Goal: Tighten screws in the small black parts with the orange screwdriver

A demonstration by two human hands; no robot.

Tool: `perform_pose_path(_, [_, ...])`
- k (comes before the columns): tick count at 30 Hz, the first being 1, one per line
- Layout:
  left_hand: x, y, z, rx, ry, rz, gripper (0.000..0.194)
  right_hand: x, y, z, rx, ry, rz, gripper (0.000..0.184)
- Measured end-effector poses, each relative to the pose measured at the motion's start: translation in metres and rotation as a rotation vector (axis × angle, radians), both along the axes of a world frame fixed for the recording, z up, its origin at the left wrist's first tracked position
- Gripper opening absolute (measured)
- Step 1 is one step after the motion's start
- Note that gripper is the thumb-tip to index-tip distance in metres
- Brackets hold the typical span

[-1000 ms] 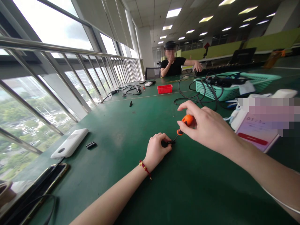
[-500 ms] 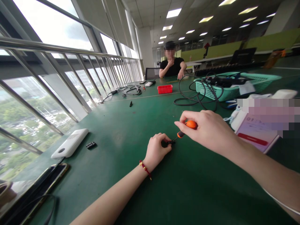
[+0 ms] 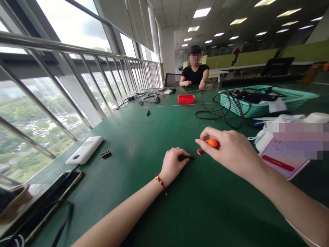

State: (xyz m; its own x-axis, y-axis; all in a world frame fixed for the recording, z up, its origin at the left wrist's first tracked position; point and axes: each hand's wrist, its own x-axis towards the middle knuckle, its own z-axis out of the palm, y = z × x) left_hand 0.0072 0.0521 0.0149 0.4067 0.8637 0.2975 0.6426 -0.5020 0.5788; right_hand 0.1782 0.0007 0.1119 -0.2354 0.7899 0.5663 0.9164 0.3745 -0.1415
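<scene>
Pressing a small black part (image 3: 189, 157) to the green bench (image 3: 151, 133), the left hand (image 3: 172, 165) has it pinched in a narrow grip at the middle of the scene, the red bracelet (image 3: 159, 181) bright on that wrist. And across from it, the right hand (image 3: 227, 147) has curled fingers around the orange screwdriver (image 3: 212, 143), handle tilted, thin shaft slanting down to the part's right end! Whether the tip sits in anything, I can't tell from here.

Over on the left, another black piece (image 3: 106, 154) lies loose, just beside a white power bank (image 3: 84, 150). Out to the right, beyond the right forearm, there's a phone (image 3: 281, 157) with a lit lilac screen, and behind it a turquoise basket (image 3: 295, 103) heaped with black cables (image 3: 232, 99). Farther back stands a red tray (image 3: 186, 100), and at the far end sits a co-worker (image 3: 195, 74) in black, both forearms on the bench.
</scene>
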Motion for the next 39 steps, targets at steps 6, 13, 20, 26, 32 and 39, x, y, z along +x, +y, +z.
perform_pose_path(6, [0.000, 0.002, -0.001, -0.010, -0.008, 0.012, 0.007, -0.002, 0.001, -0.003, 0.058, 0.088, 0.032, 0.024])
perform_pose_path(13, [0.000, 0.005, -0.002, -0.014, -0.032, 0.011, 0.008, 0.000, 0.002, -0.003, 0.060, 0.038, 0.021, 0.013])
perform_pose_path(20, [0.000, 0.004, 0.003, -0.037, -0.037, 0.012, 0.008, 0.000, 0.003, -0.001, 0.042, 0.108, 0.050, 0.015])
perform_pose_path(26, [-0.001, 0.004, 0.003, -0.062, -0.039, 0.021, 0.007, 0.004, 0.001, -0.011, 0.003, 0.257, 0.078, 0.020])
perform_pose_path(32, [-0.001, 0.001, 0.005, -0.082, -0.042, 0.020, 0.005, 0.008, -0.008, -0.027, -0.006, 0.370, 0.160, 0.009])
perform_pose_path(39, [0.000, 0.003, 0.002, -0.060, -0.048, 0.016, 0.005, 0.005, -0.006, -0.046, 0.001, 0.432, 0.184, 0.011])
